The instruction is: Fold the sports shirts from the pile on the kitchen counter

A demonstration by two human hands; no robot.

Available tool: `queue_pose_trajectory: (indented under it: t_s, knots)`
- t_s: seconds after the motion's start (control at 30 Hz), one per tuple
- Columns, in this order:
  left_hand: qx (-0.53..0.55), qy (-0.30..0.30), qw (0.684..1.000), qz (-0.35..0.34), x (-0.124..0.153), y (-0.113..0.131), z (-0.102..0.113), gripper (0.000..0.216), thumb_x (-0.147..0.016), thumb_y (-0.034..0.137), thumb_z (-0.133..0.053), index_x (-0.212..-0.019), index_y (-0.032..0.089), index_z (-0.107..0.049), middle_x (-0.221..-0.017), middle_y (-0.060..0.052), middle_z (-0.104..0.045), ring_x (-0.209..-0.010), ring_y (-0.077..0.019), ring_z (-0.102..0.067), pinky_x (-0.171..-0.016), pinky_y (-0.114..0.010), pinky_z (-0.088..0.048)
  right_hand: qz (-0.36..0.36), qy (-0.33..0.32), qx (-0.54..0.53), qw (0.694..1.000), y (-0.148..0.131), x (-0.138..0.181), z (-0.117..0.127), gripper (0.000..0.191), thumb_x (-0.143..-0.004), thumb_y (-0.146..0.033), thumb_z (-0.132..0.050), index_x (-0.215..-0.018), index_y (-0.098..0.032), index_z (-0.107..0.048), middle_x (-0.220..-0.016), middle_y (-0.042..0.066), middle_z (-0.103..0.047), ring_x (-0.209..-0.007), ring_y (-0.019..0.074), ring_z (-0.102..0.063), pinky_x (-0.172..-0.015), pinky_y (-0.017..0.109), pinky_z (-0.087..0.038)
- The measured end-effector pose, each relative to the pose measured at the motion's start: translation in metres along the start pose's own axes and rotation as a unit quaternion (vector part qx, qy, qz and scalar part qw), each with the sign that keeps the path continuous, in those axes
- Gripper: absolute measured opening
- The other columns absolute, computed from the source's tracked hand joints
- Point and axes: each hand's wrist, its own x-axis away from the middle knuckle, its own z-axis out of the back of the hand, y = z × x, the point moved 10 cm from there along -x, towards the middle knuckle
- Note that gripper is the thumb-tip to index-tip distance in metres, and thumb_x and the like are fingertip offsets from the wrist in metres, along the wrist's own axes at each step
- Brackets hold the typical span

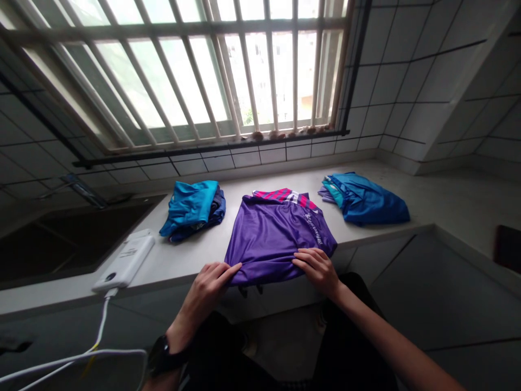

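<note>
A shiny purple jersey [272, 231] lies folded on the countertop in front of me, its near end at the counter's front edge. Pink and white stripes show at its far end, and white lettering runs along its right side. My left hand [214, 277] grips the near left corner, fingers on top and thumb out of sight. On the near right part, my right hand [317, 269] has its fingers closed over a fold of the cloth, its thumb also hidden. The near edge forms a rolled band between both hands.
Folded blue clothes [193, 203] lie left of the jersey, and another blue pile [368, 198] lies to the right. A white power strip [126, 260] with a cable sits beside the dark sink [52, 239]. Behind the counter [228, 187] is a barred window [195, 81].
</note>
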Motion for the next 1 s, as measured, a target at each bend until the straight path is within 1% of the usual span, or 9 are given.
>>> queue_pose_trajectory:
  t_s: [0.13,0.23,0.37,0.47,0.53,0.63,0.73,0.83,1.0]
  knots:
    - [0.087,0.052,0.989,0.105,-0.013,-0.005,0.046,0.026,-0.100,0.038,-0.059,-0.116,0.025,-0.073,-0.099,-0.004,-0.078,-0.089,-0.0207,-0.073,-0.085,-0.030,-0.057,-0.051,-0.001,-0.101,0.994,0.000,-0.020,0.046,0.034,-0.098,-0.013,-0.050,-0.114,-0.027,-0.076,-0.109,0.006,-0.080,-0.103,0.0220,-0.075,-0.096,0.037,-0.058]
    - [0.105,0.096,0.962,0.233,-0.044,-0.029,0.074,0.033,-0.092,0.052,-0.066,-0.108,0.024,-0.073,-0.091,0.000,-0.077,-0.082,-0.0195,-0.072,-0.075,-0.025,-0.057,-0.123,-0.033,-0.163,0.978,0.025,-0.064,0.067,0.025,-0.095,-0.019,-0.058,-0.112,-0.024,-0.076,-0.105,0.004,-0.080,-0.099,0.0223,-0.076,-0.092,0.034,-0.058]
    - [0.068,0.120,0.932,0.336,-0.109,-0.070,0.077,0.039,-0.088,0.053,-0.068,-0.108,0.020,-0.072,-0.096,-0.004,-0.077,-0.091,-0.0233,-0.073,-0.085,-0.030,-0.058,-0.189,-0.036,-0.108,0.975,0.071,-0.143,0.080,0.025,-0.091,-0.018,-0.063,-0.113,-0.020,-0.075,-0.104,0.007,-0.079,-0.100,0.0254,-0.074,-0.096,0.038,-0.057]
    - [0.018,0.151,0.919,0.363,-0.141,-0.097,0.058,0.050,-0.089,0.042,-0.067,-0.131,0.015,-0.064,-0.126,-0.016,-0.071,-0.116,-0.0295,-0.069,-0.103,-0.040,-0.054,-0.242,0.082,-0.009,0.967,0.093,-0.176,0.099,0.042,-0.089,-0.009,-0.058,-0.129,-0.016,-0.068,-0.120,0.014,-0.074,-0.112,0.0280,-0.070,-0.104,0.044,-0.053]
    - [-0.012,0.125,0.934,0.335,-0.152,-0.102,0.029,0.057,-0.090,0.034,-0.065,-0.142,0.012,-0.058,-0.143,-0.021,-0.062,-0.131,-0.0320,-0.061,-0.112,-0.044,-0.050,-0.223,0.118,0.011,0.968,0.087,-0.180,0.097,0.045,-0.090,-0.007,-0.054,-0.133,-0.015,-0.065,-0.129,0.016,-0.070,-0.120,0.0272,-0.066,-0.108,0.042,-0.050]
    - [-0.006,-0.009,0.974,0.225,-0.154,-0.088,-0.037,0.054,-0.095,0.031,-0.059,-0.147,0.019,-0.057,-0.153,-0.016,-0.057,-0.141,-0.0287,-0.056,-0.118,-0.042,-0.046,-0.171,-0.010,-0.021,0.985,0.069,-0.171,0.048,0.037,-0.091,-0.004,-0.051,-0.116,-0.019,-0.074,-0.121,0.011,-0.075,-0.114,0.0228,-0.069,-0.104,0.033,-0.051]
    - [-0.013,-0.111,0.978,0.174,-0.136,-0.075,-0.086,0.049,-0.100,0.034,-0.052,-0.145,0.020,-0.061,-0.157,-0.013,-0.056,-0.148,-0.0291,-0.050,-0.121,-0.044,-0.044,-0.177,-0.172,-0.027,0.969,0.068,-0.149,-0.007,0.037,-0.089,-0.002,-0.049,-0.105,-0.019,-0.079,-0.118,0.009,-0.078,-0.114,0.0215,-0.070,-0.104,0.030,-0.051]
    - [-0.046,-0.110,0.978,0.171,-0.126,-0.072,-0.098,0.048,-0.104,0.033,-0.044,-0.146,0.018,-0.062,-0.160,-0.015,-0.053,-0.152,-0.0314,-0.044,-0.124,-0.048,-0.040,-0.209,-0.212,0.017,0.954,0.087,-0.144,-0.028,0.041,-0.094,-0.010,-0.049,-0.126,-0.017,-0.074,-0.141,0.013,-0.069,-0.133,0.0242,-0.062,-0.115,0.036,-0.044]
    - [-0.053,-0.106,0.976,0.183,-0.124,-0.069,-0.097,0.051,-0.105,0.033,-0.040,-0.150,0.018,-0.059,-0.161,-0.014,-0.052,-0.154,-0.0311,-0.042,-0.124,-0.048,-0.040,-0.315,-0.092,0.141,0.934,0.120,-0.160,0.007,0.061,-0.097,-0.013,-0.046,-0.158,-0.012,-0.046,-0.173,0.018,-0.029,-0.162,0.0317,-0.022,-0.129,0.057,-0.023]
